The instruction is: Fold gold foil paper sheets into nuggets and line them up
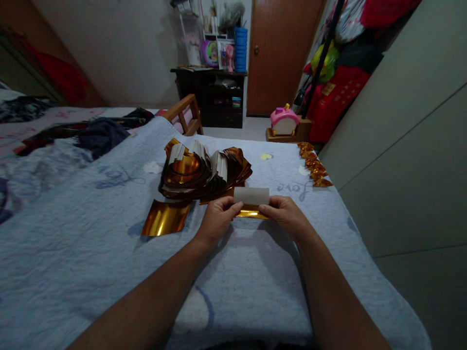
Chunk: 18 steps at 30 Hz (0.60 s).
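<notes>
Between my two hands is a sheet of gold foil paper [251, 196], curled so that its pale back faces up and a shiny gold strip shows along the near edge. My left hand [220, 217] pinches its left end, thumb on top. At the right end, my right hand [285, 214] pinches it the same way. Just beyond my left hand lies a large heap of gold foil sheets [182, 187], curled and fanned with some white backs showing. A single gold sheet [166, 218] lies to the left, gold side up.
Several folded gold foil pieces [314, 165] stand in a row at the bed's far right edge. Pale blue bedding [120, 272] covers the bed. Dark clothes [104, 136] lie at the left. A grey panel [408, 146] rises along the right side.
</notes>
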Available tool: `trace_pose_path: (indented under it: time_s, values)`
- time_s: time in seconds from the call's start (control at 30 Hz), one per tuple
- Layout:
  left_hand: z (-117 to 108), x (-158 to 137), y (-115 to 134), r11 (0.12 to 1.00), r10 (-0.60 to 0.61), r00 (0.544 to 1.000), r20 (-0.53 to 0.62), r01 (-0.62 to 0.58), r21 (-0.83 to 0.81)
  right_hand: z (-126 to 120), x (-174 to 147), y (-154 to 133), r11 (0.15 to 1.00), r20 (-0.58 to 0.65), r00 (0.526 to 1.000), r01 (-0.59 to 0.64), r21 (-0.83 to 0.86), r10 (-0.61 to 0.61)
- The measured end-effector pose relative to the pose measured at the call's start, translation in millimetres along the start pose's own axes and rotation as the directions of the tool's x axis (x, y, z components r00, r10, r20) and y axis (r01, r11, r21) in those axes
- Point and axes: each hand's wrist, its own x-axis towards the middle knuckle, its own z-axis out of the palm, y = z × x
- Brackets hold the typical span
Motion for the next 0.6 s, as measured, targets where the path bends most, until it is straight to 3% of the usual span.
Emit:
trace_pose_path:
  time_s: [0.13,0.37,0.6]
  values:
    - [1,0,0,1.0,-0.004,1.0,-0.01,0.004,-0.012,2,0,-1,1.0,-0.039,0.999,-0.003,-0.031,0.002]
    - [1,2,3,0.997,-0.042,0.998,-0.041,0.038,-0.073,7,-1,-2,1.0,0.041,0.999,0.017,0.025,-0.018]
    - [0,6,-1,0.988,-0.056,0.998,-0.039,0.049,-0.149,16,1,2,0.993,-0.038,0.992,0.12,0.02,-0.119]
